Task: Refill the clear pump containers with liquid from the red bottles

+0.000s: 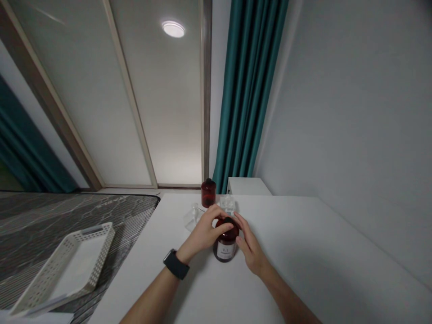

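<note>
**Dark red bottle upright beneath two hands**

Taking the bottle as the clock's centre and straight ahead as 12, a dark watch circles the left wrist at 8 o'clock. The bottle stands near the middle of the white tabletop. It is squat and glossy, see-through dark red, with round shoulders, a black cap and a pale label facing the wearer; the print is too small to read.

The left grip comes in from 9 o'clock, curled about the top, thumb over the near shoulder and fingers behind, pinching the bottle there and hiding part of it. The right grip is loosely spread at 3 o'clock, beside the glass; whether it presses, I cannot tell.

Off the tabletop at 9 o'clock, a white perforated basket lies on a grey patterned surface. Crumpled clear plastic sits at 10 o'clock; another clear piece, at 12, stands just beyond the fingers. At 11, farther back, is a second dark red bottle. Beyond come a white cabinet at 1 o'clock, a teal curtain at 12 and frosted panels at 11.
</note>
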`<state>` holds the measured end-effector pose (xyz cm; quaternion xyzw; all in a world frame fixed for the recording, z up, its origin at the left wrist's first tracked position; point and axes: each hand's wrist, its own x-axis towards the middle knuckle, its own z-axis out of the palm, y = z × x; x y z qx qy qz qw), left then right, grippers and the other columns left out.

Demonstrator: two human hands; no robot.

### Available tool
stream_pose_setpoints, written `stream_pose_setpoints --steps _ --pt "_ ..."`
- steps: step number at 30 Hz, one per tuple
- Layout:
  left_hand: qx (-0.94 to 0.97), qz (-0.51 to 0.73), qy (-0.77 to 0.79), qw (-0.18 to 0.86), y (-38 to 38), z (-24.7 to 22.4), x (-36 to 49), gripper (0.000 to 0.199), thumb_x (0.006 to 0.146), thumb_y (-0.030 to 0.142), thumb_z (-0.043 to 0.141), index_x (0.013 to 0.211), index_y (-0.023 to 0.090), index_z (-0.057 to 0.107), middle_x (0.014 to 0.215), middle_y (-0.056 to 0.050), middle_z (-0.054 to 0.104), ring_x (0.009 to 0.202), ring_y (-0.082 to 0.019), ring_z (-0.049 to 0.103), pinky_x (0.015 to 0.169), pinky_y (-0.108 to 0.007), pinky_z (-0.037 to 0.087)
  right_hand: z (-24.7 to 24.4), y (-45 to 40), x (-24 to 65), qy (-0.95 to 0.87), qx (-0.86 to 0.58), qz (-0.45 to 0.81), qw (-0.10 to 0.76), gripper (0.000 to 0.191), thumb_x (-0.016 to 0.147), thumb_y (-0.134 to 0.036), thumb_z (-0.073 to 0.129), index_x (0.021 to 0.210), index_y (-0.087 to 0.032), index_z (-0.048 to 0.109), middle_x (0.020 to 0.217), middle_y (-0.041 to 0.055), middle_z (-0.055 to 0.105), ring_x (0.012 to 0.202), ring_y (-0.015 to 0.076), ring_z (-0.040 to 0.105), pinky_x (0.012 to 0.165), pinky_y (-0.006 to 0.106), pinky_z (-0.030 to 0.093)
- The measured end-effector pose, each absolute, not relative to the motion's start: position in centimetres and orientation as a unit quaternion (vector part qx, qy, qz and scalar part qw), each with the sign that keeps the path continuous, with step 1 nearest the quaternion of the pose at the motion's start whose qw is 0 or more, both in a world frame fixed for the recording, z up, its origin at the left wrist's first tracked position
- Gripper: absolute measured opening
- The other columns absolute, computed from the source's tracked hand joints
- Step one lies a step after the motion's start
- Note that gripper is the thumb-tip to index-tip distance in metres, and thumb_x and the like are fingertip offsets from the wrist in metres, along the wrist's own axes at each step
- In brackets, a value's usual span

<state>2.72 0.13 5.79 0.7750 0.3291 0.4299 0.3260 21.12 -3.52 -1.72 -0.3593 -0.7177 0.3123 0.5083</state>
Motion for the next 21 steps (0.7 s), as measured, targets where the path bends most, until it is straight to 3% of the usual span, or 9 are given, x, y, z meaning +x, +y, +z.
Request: stream_pose_setpoints --steps 4,9,21 --pt "0.755 0.453 0.311 0.358 0.5 5.1 2.1 0.007 0.088 0.019 0.063 0.094 0.018 0.064 0.095 -0.003 0.057 0.092 -0.019 0.056 0.085 -0.031 0.043 -1.4 -3.4 20.9 -0.715 -0.358 0.333 0.5 0.06 0.099 -0.044 0.048 0.153 -0.028 0.025 0.156 0.0126 0.04 0.142 0.0305 0.039 0.118 0.054 0.031" --pt "0.745 0.472 0.319 0.348 0.1 4.8 2.4 0.009 0.083 0.019 0.068 0.085 0.018 0.059 0.09 -0.001 0.055 0.088 -0.018 0.055 0.082 -0.03 0.043 -1.1 -3.5 20.1 -0.7 -0.346 0.36 0.51 0.067 0.097 -0.047 0.053 0.153 -0.026 0.023 0.148 0.0136 0.049 0.137 0.0299 0.047 0.116 0.052 0.034" --pt "0.77 0.476 0.267 0.331 -0.7 4.3 1.4 0.012 0.094 0.024 0.056 0.105 0.02 0.06 0.104 -0.006 0.058 0.101 -0.022 0.056 0.093 -0.036 0.044 -1.5 -3.3 20.4 -0.713 -0.341 0.342 0.509 0.058 0.098 -0.043 0.052 0.151 -0.028 0.031 0.155 0.0119 0.04 0.141 0.0291 0.041 0.118 0.05 0.034"
